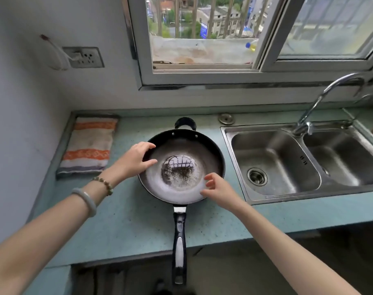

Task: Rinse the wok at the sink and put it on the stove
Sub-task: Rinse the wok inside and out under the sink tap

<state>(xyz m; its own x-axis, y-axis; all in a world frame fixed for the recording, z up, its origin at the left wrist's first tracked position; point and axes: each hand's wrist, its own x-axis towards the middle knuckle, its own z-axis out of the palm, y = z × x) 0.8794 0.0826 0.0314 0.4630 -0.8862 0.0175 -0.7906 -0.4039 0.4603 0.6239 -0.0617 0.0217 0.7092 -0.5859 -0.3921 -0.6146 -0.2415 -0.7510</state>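
Head view: at nine o'clock of the wok, a folded striped towel (88, 145) lies flat on the teal counter (126, 226), by the wall. The left hand (136, 159) rests on the wok's rim at about ten o'clock — fingers spread, thumb inside the bowl, not clamped. The wok (181, 167) sits on the counter just left of the sink, its long handle (179, 241) pointing to six o'clock past the counter edge, a small loop handle at twelve; a wet, speckled patch lies at its centre. The right hand (218, 188) is at four o'clock on the rim — open, fingers loosely curled, holding nothing. The double steel sink (304, 158) lies at three o'clock, the tap (330, 96) arching above it.
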